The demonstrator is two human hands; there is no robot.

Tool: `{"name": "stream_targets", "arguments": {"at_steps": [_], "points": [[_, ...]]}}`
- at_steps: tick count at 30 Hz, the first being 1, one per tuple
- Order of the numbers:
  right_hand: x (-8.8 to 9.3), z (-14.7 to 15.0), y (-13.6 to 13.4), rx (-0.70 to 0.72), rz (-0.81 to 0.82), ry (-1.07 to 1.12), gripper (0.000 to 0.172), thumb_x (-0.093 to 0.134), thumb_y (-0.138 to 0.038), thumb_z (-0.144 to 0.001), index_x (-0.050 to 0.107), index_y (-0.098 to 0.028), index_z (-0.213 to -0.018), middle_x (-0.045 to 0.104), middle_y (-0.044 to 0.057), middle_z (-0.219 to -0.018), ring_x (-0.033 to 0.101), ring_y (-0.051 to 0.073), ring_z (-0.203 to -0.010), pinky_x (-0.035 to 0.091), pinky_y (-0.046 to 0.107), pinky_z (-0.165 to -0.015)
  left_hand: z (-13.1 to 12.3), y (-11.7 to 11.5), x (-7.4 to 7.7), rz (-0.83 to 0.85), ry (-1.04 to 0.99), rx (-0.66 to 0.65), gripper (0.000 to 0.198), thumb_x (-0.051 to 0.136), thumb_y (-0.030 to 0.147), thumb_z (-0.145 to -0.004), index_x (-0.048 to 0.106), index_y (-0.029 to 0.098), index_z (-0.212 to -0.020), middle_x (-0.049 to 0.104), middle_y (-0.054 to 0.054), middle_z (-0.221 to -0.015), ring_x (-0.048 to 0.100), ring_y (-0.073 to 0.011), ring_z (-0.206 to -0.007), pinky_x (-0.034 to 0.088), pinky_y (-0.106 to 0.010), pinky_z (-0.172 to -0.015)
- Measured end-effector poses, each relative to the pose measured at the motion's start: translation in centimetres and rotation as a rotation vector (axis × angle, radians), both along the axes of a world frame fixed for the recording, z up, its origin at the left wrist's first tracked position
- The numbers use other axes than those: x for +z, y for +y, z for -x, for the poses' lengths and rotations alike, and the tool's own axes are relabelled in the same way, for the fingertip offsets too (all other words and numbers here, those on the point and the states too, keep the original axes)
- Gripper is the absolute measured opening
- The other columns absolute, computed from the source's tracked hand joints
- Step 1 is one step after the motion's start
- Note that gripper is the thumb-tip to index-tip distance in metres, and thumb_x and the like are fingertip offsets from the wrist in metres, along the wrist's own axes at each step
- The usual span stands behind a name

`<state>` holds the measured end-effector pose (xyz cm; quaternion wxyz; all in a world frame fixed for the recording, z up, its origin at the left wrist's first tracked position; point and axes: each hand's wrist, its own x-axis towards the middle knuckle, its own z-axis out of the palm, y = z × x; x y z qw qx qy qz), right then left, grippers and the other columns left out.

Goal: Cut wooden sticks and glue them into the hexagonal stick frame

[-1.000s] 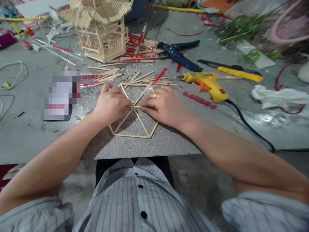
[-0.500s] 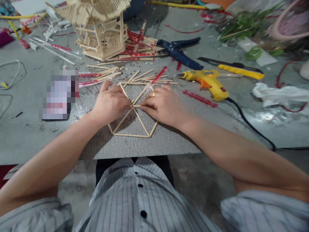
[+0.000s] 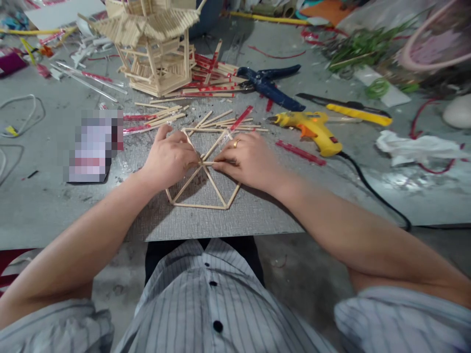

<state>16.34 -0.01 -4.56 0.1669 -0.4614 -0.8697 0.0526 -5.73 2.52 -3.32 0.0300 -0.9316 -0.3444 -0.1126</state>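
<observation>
A flat hexagon frame of thin wooden sticks (image 3: pixel 200 206) lies on a grey textured mat (image 3: pixel 221 220) in front of me, with spokes meeting at its middle. My left hand (image 3: pixel 169 159) rests on the frame's left half, fingers closed and pinching the sticks at the centre. My right hand (image 3: pixel 250 162), with a ring on it, presses from the right, its fingertips pinched on the same centre joint. The two hands almost touch there. Loose sticks (image 3: pixel 221 120) lie just beyond the frame.
A stick-built pagoda model (image 3: pixel 154 49) stands at the back. A yellow glue gun (image 3: pixel 312 128) with a black cord lies to the right, beyond it blue pliers (image 3: pixel 272 86) and a yellow utility knife (image 3: pixel 353 112). A blurred flat object (image 3: pixel 93 144) lies left. Clutter fills the far table.
Both hands stay pinched on the frame's centre; only the view has shifted slightly.
</observation>
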Motion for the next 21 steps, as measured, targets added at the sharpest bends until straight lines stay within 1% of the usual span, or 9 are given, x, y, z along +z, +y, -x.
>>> {"name": "stream_targets", "arguments": {"at_steps": [3,5,7,9,12,14,15,17,21], "points": [[-0.2,-0.6,0.6,-0.049,-0.029,0.106,0.033,0.052,-0.041,-0.095,0.072,-0.023,-0.114,0.072,0.009,-0.114,0.06,0.029,-0.112,0.042,0.048,-0.096,0.0,-0.2,0.2,0.026,0.029,0.029,0.027,0.05,0.02,-0.092,0.07,0.023,-0.073,0.073,0.0,-0.08,0.06,-0.0252,-0.097,0.034,-0.053,-0.099],[-0.5,-1.2,1.1,-0.126,-0.071,0.188,0.044,0.05,-0.038,-0.094,0.06,-0.023,-0.134,0.063,0.011,-0.133,0.053,0.032,-0.125,0.041,0.05,-0.101,0.0,-0.3,0.3,0.027,0.036,0.04,0.025,0.051,0.021,-0.091,0.071,0.023,-0.077,0.073,0.0,-0.082,0.06,-0.0253,-0.098,0.035,-0.052,-0.098],[-0.8,-1.8,1.7,-0.221,-0.107,0.256,0.053,0.049,-0.036,-0.093,0.049,-0.024,-0.144,0.058,0.011,-0.14,0.051,0.032,-0.129,0.041,0.052,-0.103,0.2,-0.3,0.3,0.025,0.035,0.033,0.024,0.051,0.021,-0.09,0.072,0.023,-0.079,0.073,-0.001,-0.084,0.061,-0.0254,-0.097,0.035,-0.05,-0.097],[-0.8,-2.4,2.0,-0.286,-0.123,0.313,0.049,0.048,-0.034,-0.092,0.053,-0.024,-0.14,0.064,0.01,-0.131,0.057,0.031,-0.121,0.045,0.051,-0.099,0.3,-0.3,0.2,0.024,0.02,0.01,0.025,0.05,0.023,-0.09,0.073,0.023,-0.081,0.072,-0.002,-0.084,0.061,-0.0248,-0.095,0.037,-0.048,-0.096],[0.0,-3.4,2.3,-0.357,-0.129,0.339,0.03,0.047,-0.035,-0.092,0.07,-0.025,-0.109,0.074,0.007,-0.097,0.066,0.026,-0.094,0.049,0.044,-0.091,0.6,-0.3,0.1,0.005,-0.04,-0.017,0.026,0.05,0.024,-0.089,0.075,0.022,-0.081,0.07,-0.002,-0.08,0.061,-0.0222,-0.091,0.039,-0.044,-0.093],[1.0,-4.2,2.2,-0.467,-0.131,0.327,0.029,0.047,-0.038,-0.093,0.072,-0.023,-0.091,0.072,0.007,-0.082,0.065,0.023,-0.081,0.049,0.04,-0.083,0.8,-0.3,0.2,-0.012,-0.078,-0.002,0.026,0.05,0.023,-0.086,0.076,0.022,-0.083,0.07,-0.003,-0.078,0.061,-0.0216,-0.089,0.04,-0.043,-0.092],[1.7,-4.6,2.1,-0.539,-0.129,0.316,0.03,0.048,-0.038,-0.093,0.072,-0.021,-0.089,0.072,0.008,-0.081,0.064,0.022,-0.079,0.049,0.038,-0.081,0.9,-0.2,0.4,-0.017,-0.092,0.014,0.027,0.049,0.022,-0.085,0.076,0.022,-0.085,0.07,-0.003,-0.077,0.061,-0.0219,-0.089,0.041,-0.043,-0.091],[3.0,-5.6,1.9,-0.685,-0.097,0.255,0.029,0.051,-0.037,-0.092,0.072,-0.017,-0.094,0.073,0.012,-0.088,0.063,0.022,-0.08,0.046,0.035,-0.079,1.1,-0.2,0.8,-0.025,-0.112,0.049,0.028,0.048,0.021,-0.083,0.076,0.021,-0.087,0.069,-0.005,-0.075,0.061,-0.0227,-0.089,0.041,-0.044,-0.09],[5.2,-7.8,1.7,-0.985,0.098,-0.057,0.032,0.055,-0.039,-0.09,0.073,-0.017,-0.105,0.072,0.017,-0.108,0.063,0.027,-0.098,0.042,0.038,-0.081,1.6,-0.1,1.9,-0.024,-0.117,0.088,0.026,0.049,0.016,-0.08,0.074,0.02,-0.082,0.071,-0.004,-0.075,0.061,-0.0234,-0.089,0.041,-0.044,-0.091]]}}
